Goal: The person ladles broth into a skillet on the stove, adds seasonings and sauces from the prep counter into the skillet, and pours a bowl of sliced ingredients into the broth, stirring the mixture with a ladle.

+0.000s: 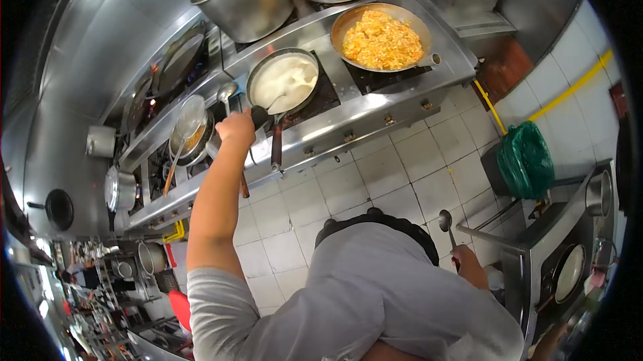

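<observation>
My left hand (236, 128) reaches over the front of the stove, closed around the black handle (260, 117) of a utensil. Its thin metal end dips into creamy white sauce (284, 80), so its working part is hidden. The sauce sits in a round frying pan (316, 93) whose brown handle points toward me. Beside my left hand lies a metal ladle (228, 90). Low at my right side, my right hand (467, 264) grips a metal serving spoon (445, 220) with its bowl upward, away from the stove.
A wide pan (340, 23) of orange-yellow food stands on the right burner, behind which are large pots (244, 6). A strainer (192, 114) rests over a pan at left. A green-lined bin (526, 160) and a side counter (516, 254) stand to the right.
</observation>
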The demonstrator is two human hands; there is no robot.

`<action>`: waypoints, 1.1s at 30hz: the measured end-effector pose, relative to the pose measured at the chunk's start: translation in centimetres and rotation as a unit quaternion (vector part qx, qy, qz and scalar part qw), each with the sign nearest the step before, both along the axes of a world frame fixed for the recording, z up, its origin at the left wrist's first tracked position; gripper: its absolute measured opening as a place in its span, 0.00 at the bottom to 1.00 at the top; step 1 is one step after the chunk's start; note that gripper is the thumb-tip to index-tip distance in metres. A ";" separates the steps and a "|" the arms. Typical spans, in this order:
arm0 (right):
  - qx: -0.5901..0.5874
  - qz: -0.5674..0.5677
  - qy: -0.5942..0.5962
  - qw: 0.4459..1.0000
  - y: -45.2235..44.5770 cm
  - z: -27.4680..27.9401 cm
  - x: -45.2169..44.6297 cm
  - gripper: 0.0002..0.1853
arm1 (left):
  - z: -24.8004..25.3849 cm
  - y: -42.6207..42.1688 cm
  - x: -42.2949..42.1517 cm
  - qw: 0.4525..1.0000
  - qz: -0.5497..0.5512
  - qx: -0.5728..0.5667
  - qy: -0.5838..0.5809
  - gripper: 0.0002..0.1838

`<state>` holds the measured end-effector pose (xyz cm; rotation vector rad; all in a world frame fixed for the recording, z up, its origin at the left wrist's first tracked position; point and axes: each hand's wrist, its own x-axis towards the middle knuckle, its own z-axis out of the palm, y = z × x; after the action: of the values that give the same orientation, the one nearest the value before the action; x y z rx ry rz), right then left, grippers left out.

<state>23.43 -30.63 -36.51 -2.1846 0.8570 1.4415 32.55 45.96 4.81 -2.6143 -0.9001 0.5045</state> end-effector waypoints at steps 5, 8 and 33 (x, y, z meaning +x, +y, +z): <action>-0.008 -0.040 0.029 0.999 1.2 0.7 -5.4 0.14 | 0.4 0.5 7.0 0.994 -0.084 0.028 0.063 0.24; 0.161 0.203 -0.111 0.960 -2.1 -4.5 -10.1 0.14 | -0.2 4.2 10.1 0.999 -0.018 0.047 0.013 0.20; 0.321 0.093 -0.471 0.816 37.8 29.0 9.4 0.12 | -6.9 10.9 -11.0 0.781 0.043 -0.464 -0.415 0.60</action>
<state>32.78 7.17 -7.52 -2.0382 -0.1912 0.4070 21.55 56.84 -2.06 -3.8316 -1.2248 -0.4008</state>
